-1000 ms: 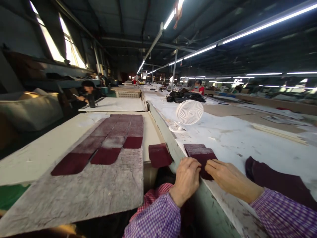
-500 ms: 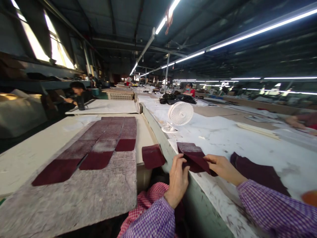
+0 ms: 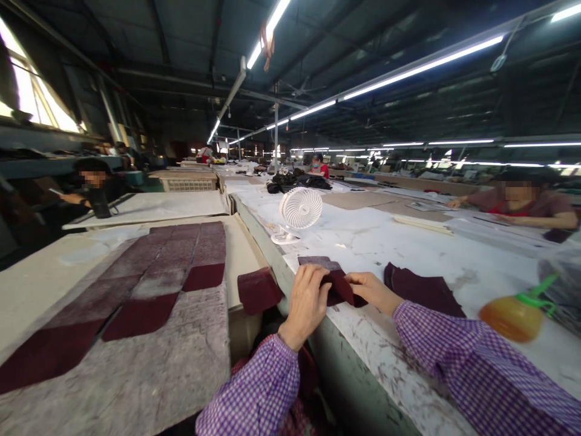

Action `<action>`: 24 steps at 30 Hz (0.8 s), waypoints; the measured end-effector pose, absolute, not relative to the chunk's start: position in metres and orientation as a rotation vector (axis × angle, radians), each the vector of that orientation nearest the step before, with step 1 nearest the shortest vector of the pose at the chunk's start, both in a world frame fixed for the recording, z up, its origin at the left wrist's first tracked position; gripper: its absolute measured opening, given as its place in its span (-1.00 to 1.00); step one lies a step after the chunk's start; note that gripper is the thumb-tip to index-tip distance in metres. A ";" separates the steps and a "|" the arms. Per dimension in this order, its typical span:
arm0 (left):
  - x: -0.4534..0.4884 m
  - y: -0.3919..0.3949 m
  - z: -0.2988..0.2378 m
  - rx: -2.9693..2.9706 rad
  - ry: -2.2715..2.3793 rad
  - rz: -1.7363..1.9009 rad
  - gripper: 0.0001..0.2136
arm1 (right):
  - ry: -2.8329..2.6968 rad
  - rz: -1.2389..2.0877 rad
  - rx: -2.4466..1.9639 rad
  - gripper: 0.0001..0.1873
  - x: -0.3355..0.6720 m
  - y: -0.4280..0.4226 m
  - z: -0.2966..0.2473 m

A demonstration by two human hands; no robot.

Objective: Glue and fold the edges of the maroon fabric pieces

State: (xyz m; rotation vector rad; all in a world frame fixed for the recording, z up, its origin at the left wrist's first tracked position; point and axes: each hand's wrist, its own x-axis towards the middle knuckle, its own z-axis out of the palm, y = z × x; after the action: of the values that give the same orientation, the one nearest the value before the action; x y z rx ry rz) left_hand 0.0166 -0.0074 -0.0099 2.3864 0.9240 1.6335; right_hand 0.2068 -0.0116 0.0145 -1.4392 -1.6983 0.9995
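maroon fabric piece (image 3: 339, 287) is right at the near edge of the white table (image 3: 408, 248), lifted a bit between both hands. left hand (image 3: 306, 303) has its fingers curled over the piece's left edge, thumb hidden behind, so it reads as a pinch. right hand (image 3: 373, 292) grips the right side, fingers closed narrow on the cloth. just behind it a small stack (image 3: 318, 261) of similar cut pieces lies flat, touching the held one or nearly so, can't tell which. the table's grey-green front edge (image 3: 349, 369) runs diagonally from under the hands toward the camera. the left arm comes up through the gap beside it and the right arm lies over the tabletop. a darker maroon pile (image 3: 426, 292) lies flat just beside the right wrist, and further right an orange bottle (image 3: 511, 316) with a green cap sits near the frame's edge. a white desk fan (image 3: 300, 209) stands further back along the same edge, well apart from the hands, with bare tabletop between. across the gap a loose maroon piece (image 3: 258, 289) hangs over the corner of the next table, near the left hand but not touching. on that table a grey felt board (image 3: 172, 357) carries rows of maroon pieces (image 3: 190, 254) laid edge to edge. a co-worker (image 3: 521, 209) leans on the white table's far side, well apart.
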 end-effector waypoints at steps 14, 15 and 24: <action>0.006 -0.016 -0.030 2.335 0.964 1.699 -0.94 | -1.434 1.034 -1.417 -0.74 0.207 -0.009 0.005; 0.006 -0.015 -0.025 2.284 0.977 1.748 -0.93 | -1.440 1.035 -1.421 -0.74 0.206 -0.009 0.006; 0.026 0.001 0.023 2.879 0.802 1.086 -0.81 | -1.499 0.939 -1.437 -0.74 0.206 -0.008 0.006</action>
State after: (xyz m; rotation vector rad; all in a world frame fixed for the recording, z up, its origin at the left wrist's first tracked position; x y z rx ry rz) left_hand 0.0262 0.0008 0.0231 2.8788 0.8023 1.0857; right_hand 0.2062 -0.0078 0.0056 -1.4373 -1.4994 0.9390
